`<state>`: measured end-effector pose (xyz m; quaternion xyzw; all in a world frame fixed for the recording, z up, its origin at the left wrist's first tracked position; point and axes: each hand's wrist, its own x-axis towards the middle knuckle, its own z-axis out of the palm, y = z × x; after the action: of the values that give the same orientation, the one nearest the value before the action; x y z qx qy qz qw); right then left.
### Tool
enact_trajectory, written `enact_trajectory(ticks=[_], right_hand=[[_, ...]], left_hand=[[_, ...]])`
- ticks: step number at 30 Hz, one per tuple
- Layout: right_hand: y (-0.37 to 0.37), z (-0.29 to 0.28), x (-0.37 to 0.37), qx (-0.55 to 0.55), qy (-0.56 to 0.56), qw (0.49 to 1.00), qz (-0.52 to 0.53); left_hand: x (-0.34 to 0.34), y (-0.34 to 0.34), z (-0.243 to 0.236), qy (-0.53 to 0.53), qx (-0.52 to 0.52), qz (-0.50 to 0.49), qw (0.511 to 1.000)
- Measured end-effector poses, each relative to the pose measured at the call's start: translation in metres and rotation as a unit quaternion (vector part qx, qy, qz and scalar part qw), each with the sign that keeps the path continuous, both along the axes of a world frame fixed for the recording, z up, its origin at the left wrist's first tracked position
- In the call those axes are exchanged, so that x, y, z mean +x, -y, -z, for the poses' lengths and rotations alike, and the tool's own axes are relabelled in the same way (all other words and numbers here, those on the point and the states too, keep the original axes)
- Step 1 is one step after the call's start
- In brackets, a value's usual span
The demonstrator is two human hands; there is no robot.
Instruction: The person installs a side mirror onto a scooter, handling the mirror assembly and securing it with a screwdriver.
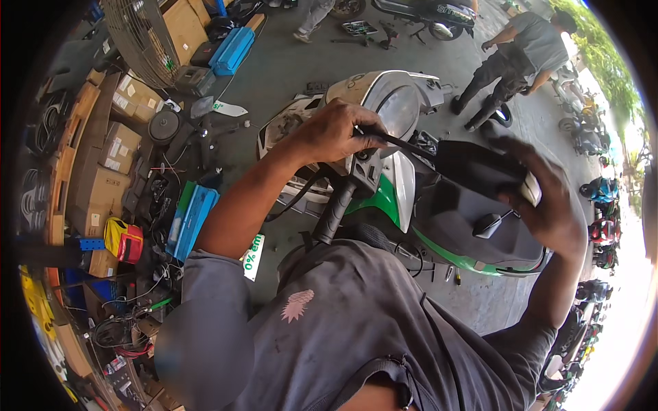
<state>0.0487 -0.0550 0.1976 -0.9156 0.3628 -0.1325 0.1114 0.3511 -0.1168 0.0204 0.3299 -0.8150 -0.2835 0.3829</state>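
Note:
A black rear-view mirror with a long thin stem stretches between my two hands above a scooter. Pinched at the stem end are the fingers of my left hand, just over the handlebar. My right hand, slightly blurred, curls round the wide mirror head. Beneath lies the white and green scooter, with its black ribbed handlebar grip pointing toward me. On its dark seat rests what looks like a second small mirror. My left hand hides part of the handlebar mount.
At left are cardboard boxes, blue toolboxes, a red and yellow bag and a large fan. Another person stands beyond, right, near a loose wheel. Screwdrivers lie on the floor. Parked scooters line the right side.

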Motion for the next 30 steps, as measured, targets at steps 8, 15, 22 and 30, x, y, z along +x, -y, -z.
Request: enact_trajectory(ticks=[8, 15, 22, 30], right_hand=[[-0.064, -0.011, 0.032, -0.056, -0.004, 0.992, -0.115], [-0.041, 0.001, 0.096, -0.162, 0.061, 0.937, -0.303], [0.015, -0.013, 0.19, -0.247, 0.002, 0.894, -0.373], [0.183, 0.019, 0.276, -0.005, -0.111, 0.976, -0.187]], left_hand=[[0.003, 0.001, 0.01, -0.031, 0.014, 0.015, 0.999], [0.002, -0.003, 0.033, -0.095, 0.054, -0.004, 0.994], [-0.001, -0.014, 0.051, -0.102, 0.071, -0.017, 0.992], [-0.007, -0.009, 0.045, -0.111, 0.128, -0.033, 0.985]])
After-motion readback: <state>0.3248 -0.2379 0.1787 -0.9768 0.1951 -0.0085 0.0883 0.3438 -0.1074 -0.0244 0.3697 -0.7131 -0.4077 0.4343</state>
